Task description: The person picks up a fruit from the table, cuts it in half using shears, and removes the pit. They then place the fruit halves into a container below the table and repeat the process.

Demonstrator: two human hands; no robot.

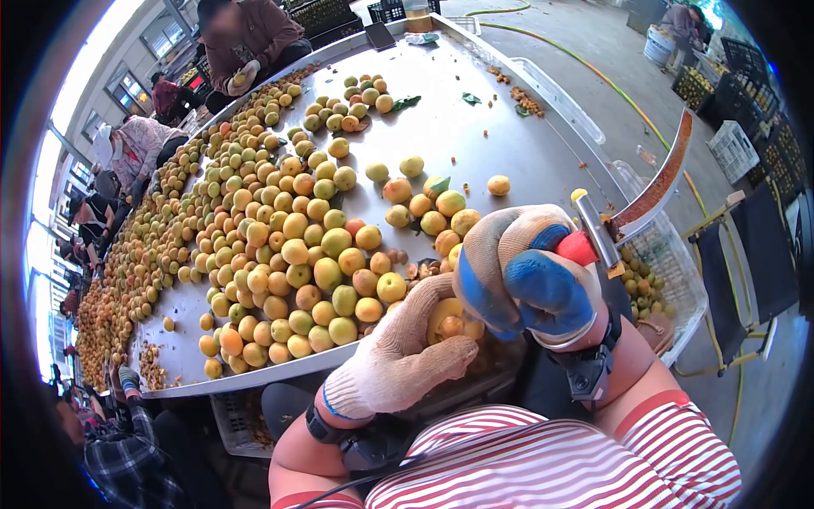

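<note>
In a knitted work glove, my left hand (pixel 403 360) curls around an opened apricot (pixel 445 312), whose pale flesh and brownish pit show between thumb and fingers. Just above it, my right hand (pixel 530 276), in a blue-coated glove, is closed on the red handle of a curved knife (pixel 666 182). Its long, brown-stained blade points up and right, away from the fruit. Whether the right fingertips touch the apricot is hidden by the glove. Beyond both hands, whole yellow-orange apricots (pixel 328 273) lie heaped on the metal table (pixel 475 127).
A plastic crate (pixel 691 293) holding greenish fruit stands at my right, beside a folding chair (pixel 750 263). Co-workers sit along the table's far left side; one person (pixel 250 42) holds a fruit. Black crates (pixel 746 64) are stacked at the back right, and a yellow hose (pixel 593 64) crosses the floor.
</note>
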